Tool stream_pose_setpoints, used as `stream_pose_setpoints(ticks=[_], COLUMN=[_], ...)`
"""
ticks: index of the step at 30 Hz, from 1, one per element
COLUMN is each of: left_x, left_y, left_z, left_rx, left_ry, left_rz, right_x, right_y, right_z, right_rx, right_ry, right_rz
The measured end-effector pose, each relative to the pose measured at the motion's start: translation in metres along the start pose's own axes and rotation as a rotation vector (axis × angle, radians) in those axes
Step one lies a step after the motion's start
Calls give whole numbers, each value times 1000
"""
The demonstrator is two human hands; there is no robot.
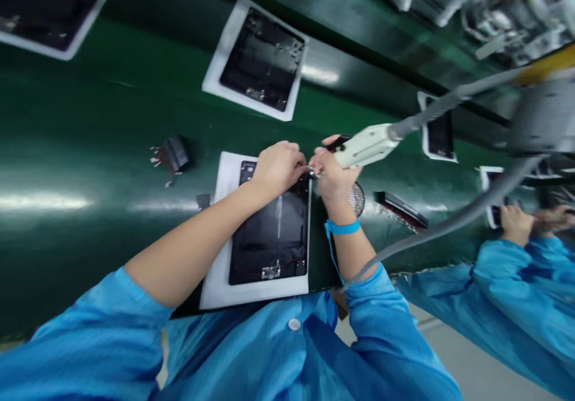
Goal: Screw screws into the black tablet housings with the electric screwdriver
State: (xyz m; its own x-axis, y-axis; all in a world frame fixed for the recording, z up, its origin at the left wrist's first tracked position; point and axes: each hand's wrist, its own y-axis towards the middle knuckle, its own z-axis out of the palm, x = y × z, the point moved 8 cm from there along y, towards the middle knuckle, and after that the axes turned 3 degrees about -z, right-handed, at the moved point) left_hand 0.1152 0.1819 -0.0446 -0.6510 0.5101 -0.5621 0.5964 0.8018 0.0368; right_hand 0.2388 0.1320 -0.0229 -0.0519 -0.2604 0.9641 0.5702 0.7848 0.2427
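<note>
A tablet-like black panel [269,233] with small circuit parts lies on a white sheet [215,275] in front of me. My left hand [278,167] reaches over its upper edge, fingers pinched together at the top right corner; what they hold is hidden. My right hand [335,176] is wrapped around a pale green hand tool [368,145] with a thick grey hose. The tool's metal tip is close to my left fingertips. A blue wrist strap [344,227] circles my right wrist. Beside that wrist is a round metal mesh piece [357,199], partly covered.
Small black parts with wires [176,154] lie on the green table [112,125] at left. A black strip with wires [402,209] is at right. Another panel [265,60] lies farther back. A grey hose [462,215] hangs across the right, near a co-worker's hands [516,224].
</note>
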Motion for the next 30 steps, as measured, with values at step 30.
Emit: stream_pose_setpoints(ticks=[30], left_x=[19], left_y=[0], left_z=[-2], left_rx=[5], left_ry=[-1], left_rz=[-26], right_x=[13], right_y=[31], right_z=[-82], right_rx=[-172], right_ry=[22], right_rz=[-119])
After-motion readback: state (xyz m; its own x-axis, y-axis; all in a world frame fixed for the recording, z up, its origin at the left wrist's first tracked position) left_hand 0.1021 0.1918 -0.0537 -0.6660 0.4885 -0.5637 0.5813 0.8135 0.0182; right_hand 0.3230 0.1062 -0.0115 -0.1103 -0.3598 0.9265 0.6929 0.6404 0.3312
